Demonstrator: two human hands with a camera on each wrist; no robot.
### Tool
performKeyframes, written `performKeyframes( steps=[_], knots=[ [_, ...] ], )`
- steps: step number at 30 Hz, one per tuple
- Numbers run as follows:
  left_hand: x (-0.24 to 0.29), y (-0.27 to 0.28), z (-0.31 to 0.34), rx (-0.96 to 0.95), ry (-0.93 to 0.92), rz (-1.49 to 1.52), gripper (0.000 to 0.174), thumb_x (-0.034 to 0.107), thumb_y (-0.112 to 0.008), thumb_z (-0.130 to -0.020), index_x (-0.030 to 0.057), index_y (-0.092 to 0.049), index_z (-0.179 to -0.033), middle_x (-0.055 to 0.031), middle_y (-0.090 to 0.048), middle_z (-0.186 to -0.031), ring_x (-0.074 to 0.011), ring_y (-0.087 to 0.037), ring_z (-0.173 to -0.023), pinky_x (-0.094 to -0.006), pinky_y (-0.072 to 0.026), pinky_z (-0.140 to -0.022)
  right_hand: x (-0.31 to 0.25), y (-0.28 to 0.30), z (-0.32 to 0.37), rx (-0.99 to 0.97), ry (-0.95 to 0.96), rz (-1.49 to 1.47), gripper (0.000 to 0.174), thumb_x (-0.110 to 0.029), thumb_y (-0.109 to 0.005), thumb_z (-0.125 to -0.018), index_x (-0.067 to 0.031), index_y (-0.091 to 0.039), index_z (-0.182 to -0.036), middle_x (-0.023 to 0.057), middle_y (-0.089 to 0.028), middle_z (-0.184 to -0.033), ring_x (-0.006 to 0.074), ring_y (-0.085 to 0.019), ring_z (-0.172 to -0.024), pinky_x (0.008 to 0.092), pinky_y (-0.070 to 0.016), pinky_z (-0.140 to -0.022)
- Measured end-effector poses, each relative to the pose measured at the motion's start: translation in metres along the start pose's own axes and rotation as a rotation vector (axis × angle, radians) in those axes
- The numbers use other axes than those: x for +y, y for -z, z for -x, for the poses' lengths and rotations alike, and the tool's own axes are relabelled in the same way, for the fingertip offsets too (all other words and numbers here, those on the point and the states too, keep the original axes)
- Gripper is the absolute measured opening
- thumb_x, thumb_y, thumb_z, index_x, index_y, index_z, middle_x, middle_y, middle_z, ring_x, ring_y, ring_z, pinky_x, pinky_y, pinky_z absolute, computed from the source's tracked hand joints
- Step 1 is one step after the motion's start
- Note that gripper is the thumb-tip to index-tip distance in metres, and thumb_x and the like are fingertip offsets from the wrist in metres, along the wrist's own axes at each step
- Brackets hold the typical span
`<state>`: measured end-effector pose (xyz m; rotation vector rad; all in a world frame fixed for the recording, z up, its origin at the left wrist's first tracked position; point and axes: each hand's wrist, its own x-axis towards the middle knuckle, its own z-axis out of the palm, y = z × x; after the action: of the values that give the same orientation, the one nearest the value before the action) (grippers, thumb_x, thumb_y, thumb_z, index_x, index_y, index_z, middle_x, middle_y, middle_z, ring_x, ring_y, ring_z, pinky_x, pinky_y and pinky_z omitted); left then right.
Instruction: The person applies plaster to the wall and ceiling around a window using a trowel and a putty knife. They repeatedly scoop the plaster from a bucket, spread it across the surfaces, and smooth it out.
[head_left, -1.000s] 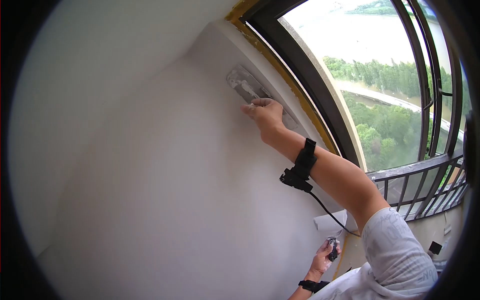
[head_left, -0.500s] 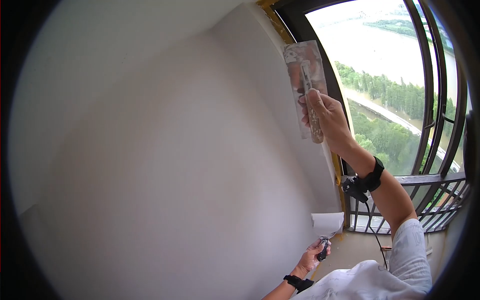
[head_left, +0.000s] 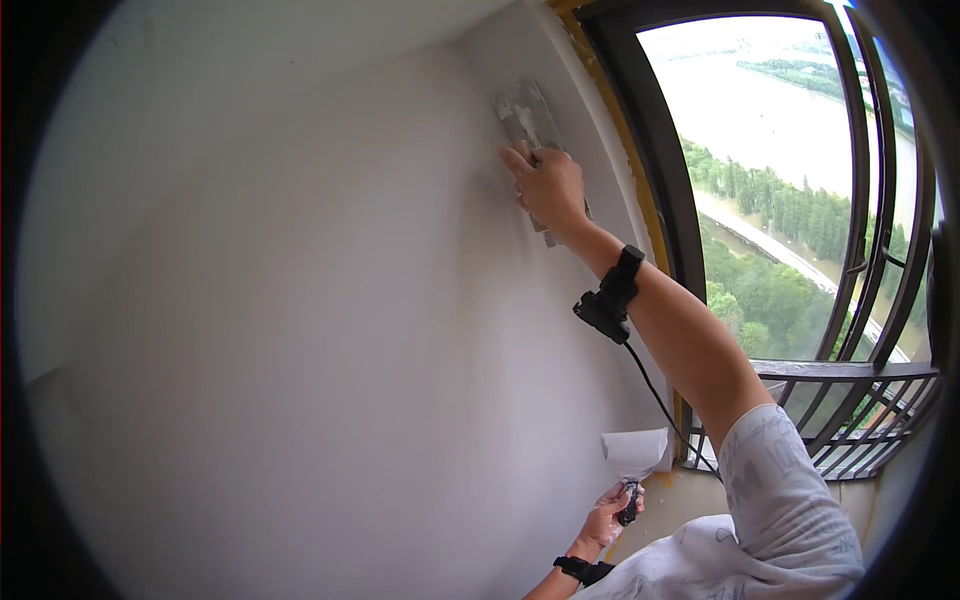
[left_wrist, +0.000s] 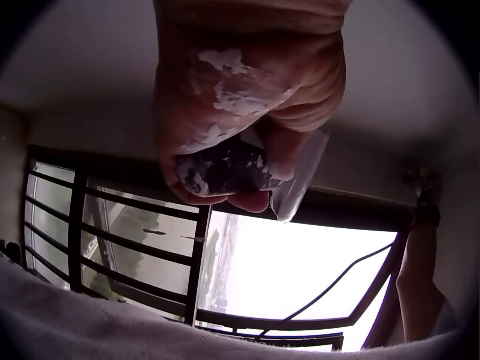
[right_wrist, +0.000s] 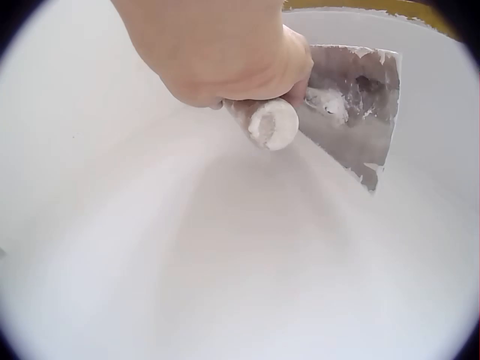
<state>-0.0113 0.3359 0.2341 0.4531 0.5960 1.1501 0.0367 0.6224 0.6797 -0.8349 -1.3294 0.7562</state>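
In the head view the right hand (head_left: 552,188) grips the handle of a flat metal trowel (head_left: 530,112) held at the wall strip beside the window. The right wrist view shows the trowel blade (right_wrist: 360,97) lying along the white surface and the handle's round, coated end (right_wrist: 274,124) below the right hand (right_wrist: 225,60). Low in the head view, the left hand (head_left: 604,520) holds a wide white-bladed scraper (head_left: 636,450) upright by its black handle. White paste spots the left hand (left_wrist: 240,90) in the left wrist view, its fingers curled round the dark handle (left_wrist: 225,169).
A broad pale wall (head_left: 300,330) fills the left and middle. To the right stands a dark window frame (head_left: 665,150) edged with yellow-brown tape, with a railing (head_left: 840,372) below. A black cable (head_left: 655,395) hangs from the right wrist's camera.
The right hand swung the trowel out over the window edge with its underside showing, then brought it back left against the wall strip. The left hand keeps its scraper, slightly further left.
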Motion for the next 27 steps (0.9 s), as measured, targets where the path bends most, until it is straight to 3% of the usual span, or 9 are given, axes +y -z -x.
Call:
performKeyframes(
  steps=[8,14,19,21,23,27],
  knots=[
    [0.001,0.011,-0.003,0.019,0.061,-0.045,0.03,0.013,-0.058,-0.096,-0.0006,-0.056,-0.122,-0.0087,-0.06,-0.106,-0.0172,-0.058,-0.09,-0.0302,-0.0491,-0.088,0.093,-0.001,0.069,0.069,-0.108,-0.004,0.044,-0.044,-0.065,-0.088,0.0003,-0.068,-0.088,0.0143,-0.067,-0.069,0.0298,-0.067,-0.068,0.0391,-0.0506,-0.072],
    [-0.003,0.028,-0.006,0.028,0.091,-0.093,0.031,0.013,-0.059,-0.095,-0.0004,-0.055,-0.122,-0.008,-0.06,-0.102,-0.0154,-0.057,-0.088,-0.0278,-0.0487,-0.087,0.196,-0.001,0.14,0.142,-0.222,-0.024,0.038,-0.037,-0.067,-0.089,0.0009,-0.065,-0.086,0.0105,-0.063,-0.062,0.0202,-0.064,-0.056,0.034,-0.0495,-0.058],
    [-0.015,0.048,-0.007,-0.016,0.13,-0.117,0.034,0.015,-0.061,-0.094,-0.0016,-0.055,-0.122,-0.0078,-0.061,-0.099,-0.0154,-0.057,-0.086,-0.0272,-0.0487,-0.085,0.208,0.027,0.19,0.085,-0.45,-0.031,0.037,-0.035,-0.065,-0.093,0.0012,-0.062,-0.082,0.0051,-0.06,-0.063,0.0134,-0.063,-0.056,0.0273,-0.048,-0.052],
    [-0.018,0.057,-0.011,-0.033,0.168,-0.062,0.03,0.012,-0.06,-0.094,-0.0027,-0.056,-0.119,-0.0098,-0.059,-0.102,-0.0188,-0.057,-0.088,-0.0318,-0.0497,-0.086,0.183,0.038,0.177,0.1,-0.378,-0.056,0.037,-0.035,-0.064,-0.093,0.0008,-0.061,-0.081,0.0041,-0.059,-0.064,0.0112,-0.062,-0.057,0.0263,-0.0474,-0.051],
    [-0.025,0.06,-0.01,0.013,0.18,-0.05,0.031,0.012,-0.061,-0.093,-0.0025,-0.056,-0.12,-0.0095,-0.059,-0.102,-0.019,-0.057,-0.088,-0.0321,-0.0497,-0.085,0.156,0.05,0.143,0.104,-0.07,-0.132,0.037,-0.035,-0.065,-0.093,0.0007,-0.06,-0.082,0.0034,-0.059,-0.064,0.0096,-0.061,-0.057,0.0257,-0.0467,-0.051],
    [-0.027,0.061,-0.005,0.006,0.211,-0.019,0.031,0.012,-0.062,-0.093,-0.0025,-0.056,-0.12,-0.0093,-0.06,-0.101,-0.0195,-0.058,-0.088,-0.0321,-0.0503,-0.085,0.104,0.075,0.058,0.067,0.087,-0.096,0.037,-0.036,-0.066,-0.092,0.0,-0.06,-0.084,0.0022,-0.057,-0.063,0.0089,-0.06,-0.056,0.0254,-0.0462,-0.051]
  ],
)
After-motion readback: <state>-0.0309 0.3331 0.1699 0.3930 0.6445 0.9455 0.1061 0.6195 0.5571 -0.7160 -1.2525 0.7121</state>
